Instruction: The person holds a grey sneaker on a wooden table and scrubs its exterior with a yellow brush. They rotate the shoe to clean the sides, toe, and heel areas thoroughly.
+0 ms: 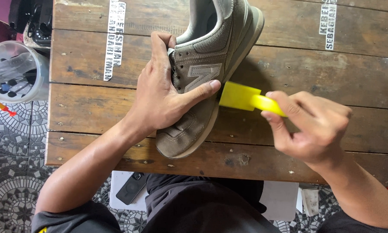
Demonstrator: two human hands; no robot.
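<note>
**Inspector:** Nearest the lens, dark trousers (202,203) fill the bottom edge; a black phone (130,188) lies on a white stool (120,185) beside the knee. Start at the left.

**Assistant:** Far left, off the table, a clear plastic tub (17,71) of dark-handled tools stands on the patterned tile floor (12,151), within reach of the seat.

**Inspector:** And the bench?

**Assistant:** It is a worn wooden plank table (310,64) with white stencilled lettering. On it lies the grey suede sneaker (204,73), tipped on its side, toe toward the person, sole edge facing right.

**Inspector:** How is it secured?

**Assistant:** The left hand (161,95) clamps it: fingers curl into the collar, the thumb is pressed flat across the side panel. That hold appears meant to pin the shoe and keep the sole edge exposed.

**Inspector:** And the right?

**Assistant:** The right hand (312,125) is closed around the handle of a yellow brush (241,97), thumb and fingers pinching it. Its broad head sits just beside the midsole, close to the left thumb; I cannot tell whether it touches.
</note>
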